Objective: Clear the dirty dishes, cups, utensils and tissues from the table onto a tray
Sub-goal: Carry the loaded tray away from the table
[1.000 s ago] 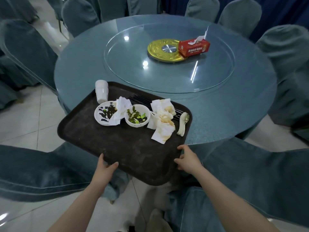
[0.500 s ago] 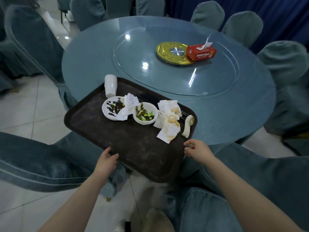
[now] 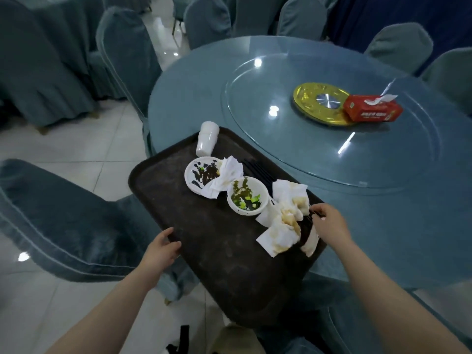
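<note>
A dark brown tray (image 3: 204, 241) lies half on the round table (image 3: 383, 226), its near end hanging over the edge. On it stand stacked white cups (image 3: 207, 137), a dirty plate (image 3: 196, 177), a bowl (image 3: 247, 196) with green scraps, stained tissues (image 3: 286, 221), black chopsticks (image 3: 258, 169) and a white spoon (image 3: 311, 244). My left hand (image 3: 159, 247) grips the tray's left rim. My right hand (image 3: 329, 222) is at the tray's right edge, fingers curled and pinching the dark chopstick ends beside the tissues.
A glass turntable (image 3: 332, 154) covers the table's middle, with a gold disc (image 3: 321, 103) and a red tissue box (image 3: 371, 111) on it. Covered chairs (image 3: 63, 221) ring the table, one close on my left. White tiled floor (image 3: 63, 149) lies to the left.
My right hand moved from the tray's near right corner up to the chopstick ends beside the tissues. My left hand slid along the left rim. My view swung left.
</note>
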A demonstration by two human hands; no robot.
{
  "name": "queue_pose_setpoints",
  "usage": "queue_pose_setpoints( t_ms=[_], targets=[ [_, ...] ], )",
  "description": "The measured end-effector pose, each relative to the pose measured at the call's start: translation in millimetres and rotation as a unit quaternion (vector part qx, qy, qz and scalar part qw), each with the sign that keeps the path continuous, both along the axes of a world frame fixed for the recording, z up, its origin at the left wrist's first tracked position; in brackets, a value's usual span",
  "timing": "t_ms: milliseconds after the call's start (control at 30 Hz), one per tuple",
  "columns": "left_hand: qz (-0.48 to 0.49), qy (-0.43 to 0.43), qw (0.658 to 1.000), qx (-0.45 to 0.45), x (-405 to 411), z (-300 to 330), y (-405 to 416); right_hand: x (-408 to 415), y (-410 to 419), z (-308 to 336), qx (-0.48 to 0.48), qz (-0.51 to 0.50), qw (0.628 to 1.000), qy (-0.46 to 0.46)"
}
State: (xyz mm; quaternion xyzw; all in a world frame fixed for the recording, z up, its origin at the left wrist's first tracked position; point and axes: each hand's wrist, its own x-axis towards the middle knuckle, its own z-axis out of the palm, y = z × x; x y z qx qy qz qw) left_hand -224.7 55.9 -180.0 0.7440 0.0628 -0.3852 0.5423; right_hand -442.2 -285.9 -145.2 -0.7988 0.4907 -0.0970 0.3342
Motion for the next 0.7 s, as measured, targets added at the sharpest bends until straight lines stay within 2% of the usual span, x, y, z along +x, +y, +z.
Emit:
queue_pose_setpoints(
  t_ms=[133,400,600,700],
  targets=[
    [0.046,0.001,0.999,0.023,-2.7,6.3,-15.6,26.3,-58.6,-11.6,-0.035,0.108,0.993,0.031],
    [0.119,0.022,0.992,0.032,-6.4,-0.4,-26.7,93.1,-106.3,-21.3,0.015,0.228,0.971,0.064],
    [0.095,0.031,0.994,0.049,-10.8,0.2,-26.6,141.7,-108.7,-27.2,0.044,0.273,0.960,0.042],
    [0.093,0.029,0.994,0.057,-11.7,1.9,-30.3,159.7,-113.4,-30.8,0.044,0.299,0.950,0.074]
  ],
)
